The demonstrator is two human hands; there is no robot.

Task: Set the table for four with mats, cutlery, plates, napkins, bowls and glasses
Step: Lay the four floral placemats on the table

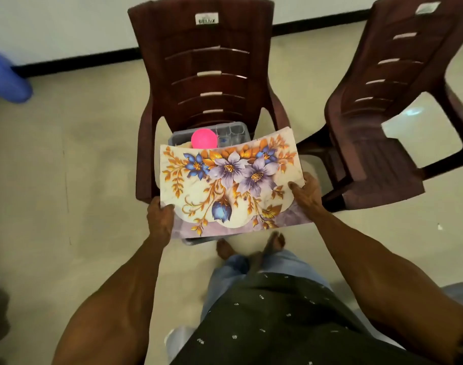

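A floral mat, printed with purple and blue flowers and gold leaves, is held flat above a brown plastic chair. My left hand grips its near left corner. My right hand grips its right edge. Under the mat a grey crate rests on the chair seat, mostly hidden. A pink bowl and clear glasses show in the crate above the mat's far edge.
A second brown chair stands to the right, angled away. A blue object lies on the floor at far left. White wall with black skirting runs behind. My bare feet stand just before the chair.
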